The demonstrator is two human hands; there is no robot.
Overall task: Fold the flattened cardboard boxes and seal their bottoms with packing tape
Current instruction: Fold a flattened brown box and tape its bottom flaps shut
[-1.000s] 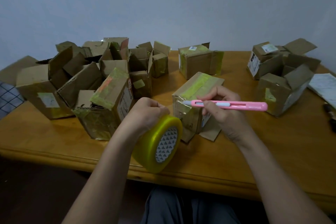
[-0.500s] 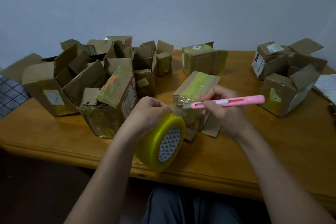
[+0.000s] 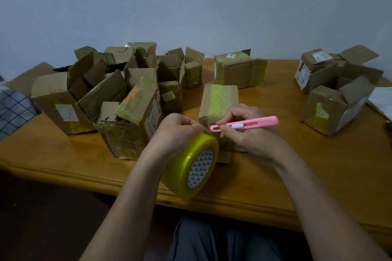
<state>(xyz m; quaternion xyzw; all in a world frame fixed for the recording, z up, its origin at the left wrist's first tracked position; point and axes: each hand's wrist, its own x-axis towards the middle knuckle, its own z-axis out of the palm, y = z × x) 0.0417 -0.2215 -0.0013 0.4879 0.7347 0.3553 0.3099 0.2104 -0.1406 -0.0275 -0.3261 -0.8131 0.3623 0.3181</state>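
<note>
Brown cardboard box [image 3: 219, 99] with yellow tape stands behind my hands. Left hand [image 3: 176, 131] grips the yellow tape roll [image 3: 191, 167]; right hand [image 3: 248, 131] pinches the pink plastic cutter [image 3: 246, 123]. I should keep tape tight and cut near the box.

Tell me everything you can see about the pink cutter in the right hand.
The pink cutter is a slim utility knife with what looks like a plastic body and a pale slider button near its middle. The right hand pinches it, holding it nearly level, its tip pointing left toward the left hand just above the tape roll, in front of the taped box. Whether a blade is out cannot be told.
</note>
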